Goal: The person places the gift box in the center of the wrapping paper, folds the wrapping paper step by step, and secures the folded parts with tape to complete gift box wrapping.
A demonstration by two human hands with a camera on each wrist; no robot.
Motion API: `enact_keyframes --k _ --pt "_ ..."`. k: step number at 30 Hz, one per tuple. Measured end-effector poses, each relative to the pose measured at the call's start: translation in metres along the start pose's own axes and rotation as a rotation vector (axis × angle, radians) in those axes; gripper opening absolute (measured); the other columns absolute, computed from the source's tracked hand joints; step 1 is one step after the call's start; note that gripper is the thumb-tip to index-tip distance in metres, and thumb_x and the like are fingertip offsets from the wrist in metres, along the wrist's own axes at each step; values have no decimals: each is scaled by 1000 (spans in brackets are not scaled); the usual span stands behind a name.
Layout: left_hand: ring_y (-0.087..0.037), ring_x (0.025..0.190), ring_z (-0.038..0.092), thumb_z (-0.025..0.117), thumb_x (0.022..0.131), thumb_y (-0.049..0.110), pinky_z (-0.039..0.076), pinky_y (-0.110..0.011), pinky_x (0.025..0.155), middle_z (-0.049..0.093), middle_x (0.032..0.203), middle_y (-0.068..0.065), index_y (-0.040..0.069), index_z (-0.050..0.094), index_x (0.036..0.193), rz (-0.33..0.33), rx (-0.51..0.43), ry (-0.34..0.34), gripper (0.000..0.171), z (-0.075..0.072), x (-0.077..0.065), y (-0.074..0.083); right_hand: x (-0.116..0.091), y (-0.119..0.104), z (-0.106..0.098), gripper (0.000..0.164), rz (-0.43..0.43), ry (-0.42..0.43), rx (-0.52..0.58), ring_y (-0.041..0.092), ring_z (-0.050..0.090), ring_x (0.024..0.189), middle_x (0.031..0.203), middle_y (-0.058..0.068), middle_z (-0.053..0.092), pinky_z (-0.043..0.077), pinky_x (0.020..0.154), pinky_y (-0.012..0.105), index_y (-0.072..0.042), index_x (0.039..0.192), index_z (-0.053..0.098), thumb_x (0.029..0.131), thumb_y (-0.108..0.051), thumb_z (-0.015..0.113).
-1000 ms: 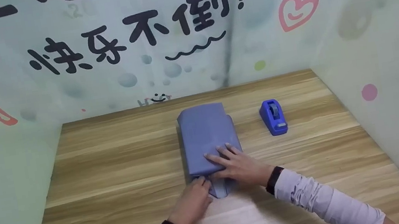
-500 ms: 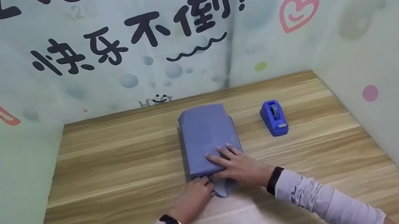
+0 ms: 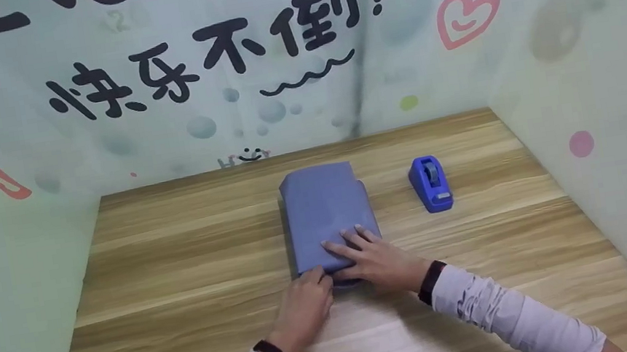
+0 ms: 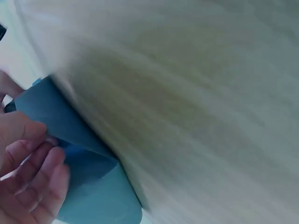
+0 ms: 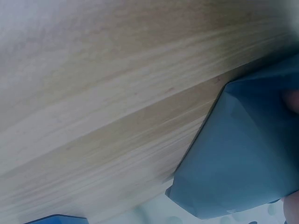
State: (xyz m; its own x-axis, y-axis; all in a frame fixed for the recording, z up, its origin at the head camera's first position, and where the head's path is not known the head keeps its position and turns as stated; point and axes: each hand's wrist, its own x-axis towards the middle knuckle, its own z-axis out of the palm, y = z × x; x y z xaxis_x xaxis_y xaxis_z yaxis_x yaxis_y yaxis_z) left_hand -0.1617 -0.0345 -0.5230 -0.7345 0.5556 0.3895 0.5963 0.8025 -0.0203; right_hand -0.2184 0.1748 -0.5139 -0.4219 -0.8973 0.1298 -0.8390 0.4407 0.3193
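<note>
A box-shaped package in blue-grey wrapping paper [image 3: 324, 208] lies lengthwise on the table. At its near end, my left hand [image 3: 300, 305] pinches the folded paper flap between thumb and fingers. The left wrist view shows that flap [image 4: 56, 109] lifted, with a creased fold below it and the fingertips tucked at its edge. My right hand [image 3: 381, 260] rests on the near right part of the package, fingers spread over the top and thumb by the near edge. In the right wrist view the paper's side [image 5: 229, 158] shows, while most of that hand is out of frame.
A blue tape dispenser [image 3: 430, 184] stands to the right of the package, apart from it. The wood-grain table [image 3: 178, 270] is bounded by a printed backdrop [image 3: 158, 137] at the back and both sides.
The pale flap that stuck out toward me at the near end is now folded up against the package. My left hand has moved slightly up with it. The right hand stays put.
</note>
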Motion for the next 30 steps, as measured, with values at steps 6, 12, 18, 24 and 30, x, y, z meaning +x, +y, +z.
enact_keyframes --k 6,12,18,24,30 --pt "-23 98 48 66 78 21 41 -38 86 55 102 -4 12 68 75 12 54 122 10 2 7 -5 -1 1 0 80 15 -16 26 39 37 130 151 8 27 37 101 56 -42 135 44 66 -21 79" --pt "-28 105 53 69 75 19 42 -43 94 58 111 -6 10 70 75 23 -17 151 9 2 14 -14 -4 6 -1 77 81 86 369 34 34 133 151 9 29 31 106 55 -21 140 37 69 -10 66" --pt "-28 101 56 69 76 19 46 -43 88 59 110 -5 8 71 77 -1 -26 140 11 1 16 -13 -15 3 1 87 274 137 547 34 23 140 153 14 24 20 112 55 -4 145 24 73 -22 70" --pt "-27 102 55 66 79 19 46 -41 83 58 111 -5 10 69 79 7 -34 104 10 -2 17 -15 -12 -5 10 72 363 210 326 41 32 133 146 15 36 35 104 54 -6 137 41 77 -24 75" --pt "-31 118 47 77 70 34 42 -46 94 50 125 -9 11 53 108 -49 -102 34 51 -4 15 -27 -13 -2 9 67 349 234 344 39 35 132 143 14 41 35 106 48 -6 135 45 75 -12 75"
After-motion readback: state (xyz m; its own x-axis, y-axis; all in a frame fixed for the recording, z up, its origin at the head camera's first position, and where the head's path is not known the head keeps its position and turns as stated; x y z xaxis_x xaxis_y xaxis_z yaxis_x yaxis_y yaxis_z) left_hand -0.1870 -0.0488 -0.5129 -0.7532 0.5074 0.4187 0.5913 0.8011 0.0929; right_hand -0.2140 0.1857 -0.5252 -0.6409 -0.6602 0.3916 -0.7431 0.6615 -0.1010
